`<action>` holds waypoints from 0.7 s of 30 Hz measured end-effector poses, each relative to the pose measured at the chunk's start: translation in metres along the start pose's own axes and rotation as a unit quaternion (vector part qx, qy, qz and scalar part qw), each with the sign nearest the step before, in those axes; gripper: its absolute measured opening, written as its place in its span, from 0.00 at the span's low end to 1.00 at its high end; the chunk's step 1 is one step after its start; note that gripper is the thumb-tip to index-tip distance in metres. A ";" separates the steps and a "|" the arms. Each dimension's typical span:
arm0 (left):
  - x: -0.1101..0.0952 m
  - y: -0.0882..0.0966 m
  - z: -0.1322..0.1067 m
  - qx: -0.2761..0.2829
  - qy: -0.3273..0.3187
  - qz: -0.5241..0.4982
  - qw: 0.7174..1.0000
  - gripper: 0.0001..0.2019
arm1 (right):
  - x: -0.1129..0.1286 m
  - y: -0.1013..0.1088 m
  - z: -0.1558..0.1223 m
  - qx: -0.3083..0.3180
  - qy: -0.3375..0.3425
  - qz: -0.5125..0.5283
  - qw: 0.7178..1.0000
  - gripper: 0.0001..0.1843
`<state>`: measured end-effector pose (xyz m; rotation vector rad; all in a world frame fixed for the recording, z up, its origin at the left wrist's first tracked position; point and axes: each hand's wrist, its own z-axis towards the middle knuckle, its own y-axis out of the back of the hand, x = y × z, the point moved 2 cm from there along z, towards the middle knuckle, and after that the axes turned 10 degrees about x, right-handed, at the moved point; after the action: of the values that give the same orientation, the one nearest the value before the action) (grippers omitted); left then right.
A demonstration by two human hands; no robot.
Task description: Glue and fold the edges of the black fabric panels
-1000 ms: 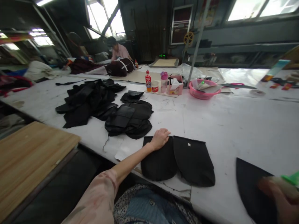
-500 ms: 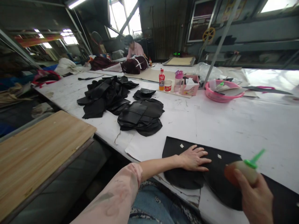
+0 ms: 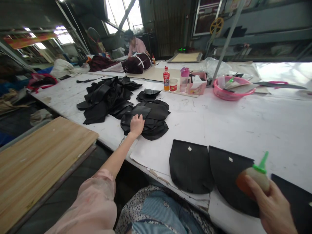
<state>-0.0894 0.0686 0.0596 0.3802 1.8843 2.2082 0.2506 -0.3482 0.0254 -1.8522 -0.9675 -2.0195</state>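
Observation:
My left hand [image 3: 137, 125] reaches out to a stack of black leather-like pieces [image 3: 156, 112], its fingers bent and closed at the near edge of a top black piece [image 3: 138, 111]. Part of that piece is under the hand. In my right hand [image 3: 275, 201] is a squeeze bottle [image 3: 255, 178] with a green nozzle pointing up and amber content at its lower end. Below the bottle lie rounded black panels in a row: a left panel [image 3: 190, 169], a middle panel [image 3: 229, 175] and a right panel [image 3: 292, 195], cut by the frame. Small pale patches mark them.
A loose heap of black pieces [image 3: 107, 97] lies farther left. Along the back stand a drink bottle [image 3: 166, 79], a small tub [image 3: 173, 85], a pink-lidded cup [image 3: 184, 79], a tissue box [image 3: 198, 86] and a pink basket [image 3: 231, 94]. A co-worker [image 3: 137, 45] bends over dark bundles. A wooden board [image 3: 46, 159] sits left.
My left hand has left the black panels and moved left and away from me onto the stack. The bottle stays in my right hand, almost unmoved. My view has shifted slightly.

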 end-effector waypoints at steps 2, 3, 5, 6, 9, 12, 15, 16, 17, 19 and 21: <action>0.006 0.005 0.004 0.017 -0.018 0.007 1.000 0.16 | -0.004 -0.024 0.006 0.013 -0.039 0.032 0.999 0.30; 0.009 0.010 0.006 0.020 -0.021 0.008 1.000 0.16 | -0.008 -0.034 0.009 0.016 -0.045 0.040 0.998 0.32; 0.017 0.028 0.008 0.025 -0.022 0.012 0.999 0.17 | -0.017 -0.047 0.013 0.017 -0.043 0.048 0.998 0.32; 0.023 0.041 0.008 0.019 -0.022 0.015 0.999 0.18 | -0.022 -0.049 0.014 0.012 -0.042 0.053 0.998 0.32; 0.044 0.096 -0.003 -0.056 -0.029 0.018 0.998 0.18 | -0.034 -0.045 0.013 0.005 -0.038 0.078 0.996 0.30; 0.061 0.164 -0.029 -0.182 -0.028 -0.007 0.983 0.17 | -0.040 -0.041 0.011 0.002 -0.036 0.082 0.996 0.31; 0.060 0.211 -0.055 -0.180 -0.122 -0.119 0.969 0.15 | -0.039 -0.042 0.010 -0.005 -0.033 0.067 0.997 0.31; 0.055 0.215 -0.060 -0.150 -0.158 -0.174 0.960 0.14 | -0.039 -0.044 0.010 -0.004 -0.030 0.064 0.997 0.31; 0.048 0.213 -0.062 -0.108 -0.190 -0.225 0.950 0.14 | -0.038 -0.045 0.010 -0.004 -0.025 0.064 0.998 0.31; 0.027 0.186 -0.060 -0.004 -0.244 -0.295 0.924 0.14 | -0.037 -0.046 0.009 -0.002 -0.016 0.064 0.998 0.30; -0.003 0.137 -0.053 0.112 -0.309 -0.300 0.896 0.14 | -0.035 -0.047 0.008 0.001 -0.010 0.058 0.998 0.30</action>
<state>-0.1032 -0.0036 0.1873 0.4041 1.5998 1.2751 0.2355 -0.3174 -0.0230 -1.8840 -0.8464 -1.9363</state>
